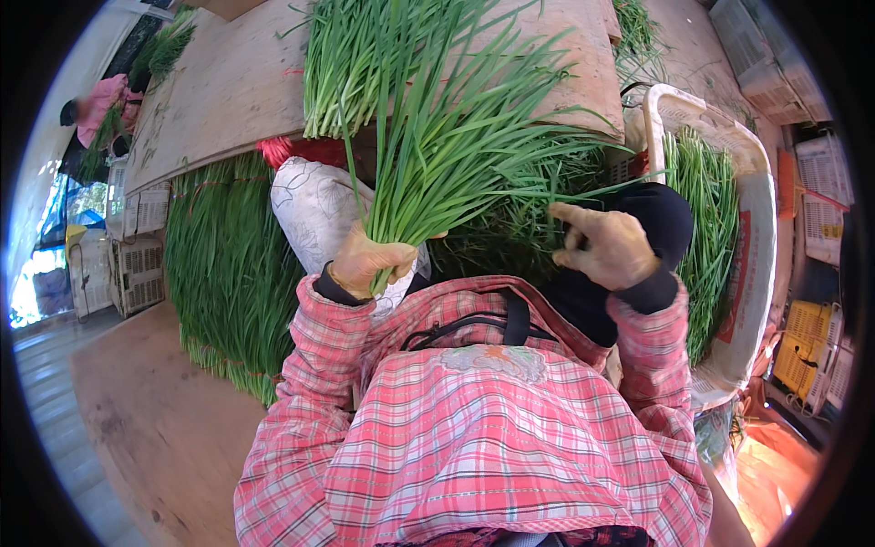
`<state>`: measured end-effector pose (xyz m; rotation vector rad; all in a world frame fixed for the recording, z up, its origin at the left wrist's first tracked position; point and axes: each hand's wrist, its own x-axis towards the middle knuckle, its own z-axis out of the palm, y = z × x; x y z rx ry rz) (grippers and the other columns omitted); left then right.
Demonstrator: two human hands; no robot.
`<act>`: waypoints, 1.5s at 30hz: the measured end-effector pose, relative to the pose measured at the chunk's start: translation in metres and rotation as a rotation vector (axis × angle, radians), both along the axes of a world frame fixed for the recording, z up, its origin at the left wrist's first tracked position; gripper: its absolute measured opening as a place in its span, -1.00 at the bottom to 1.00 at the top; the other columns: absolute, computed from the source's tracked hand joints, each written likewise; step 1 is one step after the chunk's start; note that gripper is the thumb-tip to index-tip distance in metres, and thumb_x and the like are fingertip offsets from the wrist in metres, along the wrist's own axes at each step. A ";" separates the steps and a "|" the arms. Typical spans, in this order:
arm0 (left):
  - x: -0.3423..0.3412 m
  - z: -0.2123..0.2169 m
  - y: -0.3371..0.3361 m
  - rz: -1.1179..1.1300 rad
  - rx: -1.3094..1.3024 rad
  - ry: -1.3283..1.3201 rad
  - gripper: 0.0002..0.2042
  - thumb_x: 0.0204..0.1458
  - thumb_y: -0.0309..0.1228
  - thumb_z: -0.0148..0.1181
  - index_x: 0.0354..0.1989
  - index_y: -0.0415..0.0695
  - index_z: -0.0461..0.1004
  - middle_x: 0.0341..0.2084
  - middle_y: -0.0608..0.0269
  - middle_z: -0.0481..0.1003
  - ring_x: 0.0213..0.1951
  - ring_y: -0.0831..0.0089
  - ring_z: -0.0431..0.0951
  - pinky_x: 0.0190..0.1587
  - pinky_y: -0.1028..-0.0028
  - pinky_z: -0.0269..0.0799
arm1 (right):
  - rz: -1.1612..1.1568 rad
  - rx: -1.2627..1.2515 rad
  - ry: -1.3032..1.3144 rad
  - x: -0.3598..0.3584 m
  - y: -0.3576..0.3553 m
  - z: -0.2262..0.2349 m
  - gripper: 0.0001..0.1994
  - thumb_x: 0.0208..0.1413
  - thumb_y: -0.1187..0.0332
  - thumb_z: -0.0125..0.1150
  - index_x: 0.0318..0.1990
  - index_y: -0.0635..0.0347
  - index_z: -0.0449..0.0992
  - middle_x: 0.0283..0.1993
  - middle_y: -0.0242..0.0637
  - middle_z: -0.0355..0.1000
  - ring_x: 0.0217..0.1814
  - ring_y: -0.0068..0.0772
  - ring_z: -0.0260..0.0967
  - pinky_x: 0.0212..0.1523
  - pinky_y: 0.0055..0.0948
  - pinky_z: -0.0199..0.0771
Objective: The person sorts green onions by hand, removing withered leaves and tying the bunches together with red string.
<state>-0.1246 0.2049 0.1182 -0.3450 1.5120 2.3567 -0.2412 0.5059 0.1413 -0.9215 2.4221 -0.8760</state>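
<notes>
Wrapped around the lower ends of a bunch of garlic chives (447, 173), my left hand (365, 258) is closed in front of my lap. The long green leaves fan up and to the right, over the edge of a wooden board. To the right, my right hand (609, 244) is apart from the bunch, its index finger stretched out and its thumb away from it. Nothing shows in that hand. Loose green leaves (510, 232) lie below and between the hands, partly hidden by the bunch.
Another pile of chives (351, 77) lies on the wooden board (241, 77) ahead. Tied bundles (228, 264) stand at left. A white basket (761, 191) holding chives (702, 219) is at right. Red string (275, 150) hangs by the board's edge. A person (102, 108) is at far left.
</notes>
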 end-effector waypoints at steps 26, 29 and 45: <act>0.004 -0.022 0.007 -0.091 -0.047 -0.103 -0.74 -0.18 -0.58 0.20 -0.25 -0.21 0.37 -0.62 0.25 0.42 -0.62 0.56 0.38 -0.61 0.62 0.24 | -0.641 -0.715 -0.625 -0.004 -0.117 -0.015 -0.83 -0.01 0.36 0.26 -0.36 0.32 0.54 -0.64 -0.40 0.39 -0.68 -0.74 0.14 -0.64 -0.70 0.12; 0.002 -0.019 0.011 -0.064 -0.041 -0.092 -0.75 -0.17 -0.57 0.20 -0.26 -0.21 0.38 -0.61 0.25 0.43 -0.62 0.55 0.39 -0.61 0.62 0.24 | -0.701 -0.759 -0.589 0.001 -0.116 -0.020 -0.84 0.01 0.37 0.24 -0.35 0.31 0.55 -0.61 -0.39 0.42 -0.66 -0.75 0.14 -0.63 -0.71 0.12; -0.012 -0.023 0.032 0.100 -0.058 -0.117 -0.73 -0.17 -0.60 0.18 -0.22 -0.26 0.38 -0.59 0.28 0.40 -0.68 0.53 0.34 -0.67 0.59 0.23 | -0.711 -1.043 -0.312 0.030 -0.092 -0.013 -0.92 0.00 0.56 0.20 -0.31 0.32 0.53 -0.51 -0.40 0.42 -0.56 -0.75 0.22 -0.55 -0.75 0.19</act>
